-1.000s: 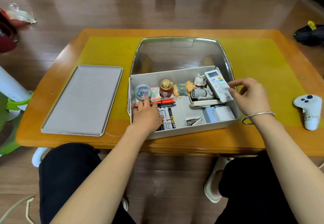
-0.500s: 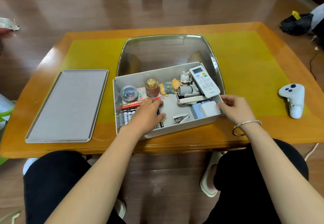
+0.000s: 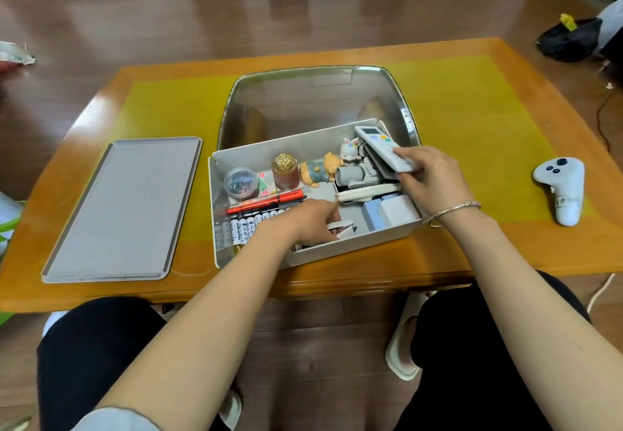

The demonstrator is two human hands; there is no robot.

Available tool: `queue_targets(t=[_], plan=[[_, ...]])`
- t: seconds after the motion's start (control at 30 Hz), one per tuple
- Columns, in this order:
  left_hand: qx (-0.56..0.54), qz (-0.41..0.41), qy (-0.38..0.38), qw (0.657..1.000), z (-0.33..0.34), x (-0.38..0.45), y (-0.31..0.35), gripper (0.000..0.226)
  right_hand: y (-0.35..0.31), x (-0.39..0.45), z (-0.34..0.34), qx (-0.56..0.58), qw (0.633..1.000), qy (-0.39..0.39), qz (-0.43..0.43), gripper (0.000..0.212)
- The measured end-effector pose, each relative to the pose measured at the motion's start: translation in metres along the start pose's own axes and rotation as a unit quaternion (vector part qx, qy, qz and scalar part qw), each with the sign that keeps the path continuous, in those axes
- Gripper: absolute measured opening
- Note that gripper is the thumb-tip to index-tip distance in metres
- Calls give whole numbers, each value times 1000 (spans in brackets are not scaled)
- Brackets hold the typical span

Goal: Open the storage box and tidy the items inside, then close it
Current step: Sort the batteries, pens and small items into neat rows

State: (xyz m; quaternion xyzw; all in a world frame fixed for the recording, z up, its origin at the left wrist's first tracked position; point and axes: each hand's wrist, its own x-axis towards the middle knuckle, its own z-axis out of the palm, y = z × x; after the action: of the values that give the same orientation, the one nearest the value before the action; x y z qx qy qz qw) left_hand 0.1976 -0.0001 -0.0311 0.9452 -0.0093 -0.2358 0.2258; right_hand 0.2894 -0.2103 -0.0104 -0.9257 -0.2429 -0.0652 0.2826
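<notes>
At table centre, the open pale grey rectangular plastic storage box (image 3: 283, 151) sits on a yellow mat (image 3: 472, 120), its clear hinged lid (image 3: 317, 100) tilted back behind it. Right hand (image 3: 435, 178) grips the near end of a white remote control with a small screen (image 3: 382, 147), fingers curled over it, thumb under; remote rests tilted over the right-rear clutter. Left hand (image 3: 303, 223) reaches into the front middle of box, fingers curled down onto a small white item (image 3: 344, 228); cannot tell if it's actually gripped. Inside, left side: row of AA batteries (image 3: 246, 228), red marker pen (image 3: 269, 199), round clear tub of clips (image 3: 240, 179). Rear: amber bottle with gold cap (image 3: 285, 169), bear figurine (image 3: 320, 169), white bunny figurine (image 3: 349, 151). Front right corner: pale blue and white blocks (image 3: 391, 213). Outside box: flat grey rectangular tray (image 3: 124, 208) lies to the left, white game-style controller (image 3: 563, 188) well to the right, all on the orange wooden table (image 3: 505, 255).
</notes>
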Motion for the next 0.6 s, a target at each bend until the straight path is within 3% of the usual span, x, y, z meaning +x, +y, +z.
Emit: queue_targets(t=[0.13,0.3,0.5,0.6], plan=[[-14,5,23,1000,-1,-3,-5,29,1,-4,1,72,996,52,-5,37],[-31,10,128,991,-10,-6,-15,30,4,1,-5,124,982,140,29,25],[-7,-11,158,987,-8,-5,-21,33,1,-5,1,127,983,128,30,25],[-10,10,108,994,-2,-3,-17,34,0,-10,4,114,986,120,10,28]])
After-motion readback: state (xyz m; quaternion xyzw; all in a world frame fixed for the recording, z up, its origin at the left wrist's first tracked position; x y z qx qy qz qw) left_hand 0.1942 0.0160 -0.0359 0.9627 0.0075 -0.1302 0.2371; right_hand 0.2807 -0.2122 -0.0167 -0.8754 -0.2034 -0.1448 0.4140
